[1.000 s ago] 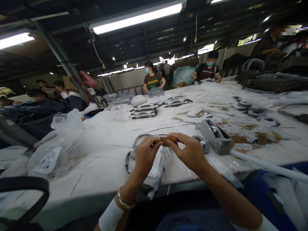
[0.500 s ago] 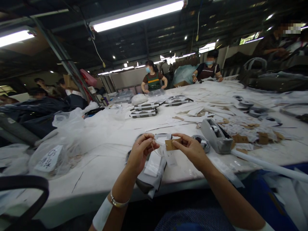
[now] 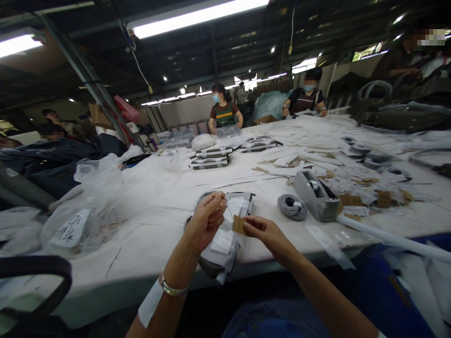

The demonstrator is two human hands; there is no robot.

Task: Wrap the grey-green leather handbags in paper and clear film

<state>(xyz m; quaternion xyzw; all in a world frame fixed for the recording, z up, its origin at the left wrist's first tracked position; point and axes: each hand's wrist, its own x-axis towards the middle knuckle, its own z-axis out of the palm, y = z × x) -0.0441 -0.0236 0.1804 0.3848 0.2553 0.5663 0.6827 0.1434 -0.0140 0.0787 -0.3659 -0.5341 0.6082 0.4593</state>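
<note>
My left hand (image 3: pixel 206 220) is closed in a pinch on a thin string, whose loop shows by the fingertips. Between the thumb and fingers of my right hand (image 3: pixel 269 234) is a small brown cardboard tag (image 3: pixel 239 225), and the string runs from it toward the left hand. Both hands are above a dark bundle wrapped in white paper (image 3: pixel 221 251), which lies at the table's near edge. A clear plastic packet lies on top of the bundle. My left hand hides part of the bundle's far side.
Right of my hands are a coiled grey strap (image 3: pixel 292 206) and a grey tape dispenser (image 3: pixel 315 197). Brown tags (image 3: pixel 350 200) lie scattered beyond. Wrapped bundles (image 3: pixel 210 162) stand mid-table. A plastic bag (image 3: pixel 75 227) is at left. Two masked people (image 3: pixel 225 115) work across the white table (image 3: pixel 158 244).
My right hand has moved down and left with the tag, nearer the left hand. My left hand has closed more tightly around the string. The coiled strap now shows fully.
</note>
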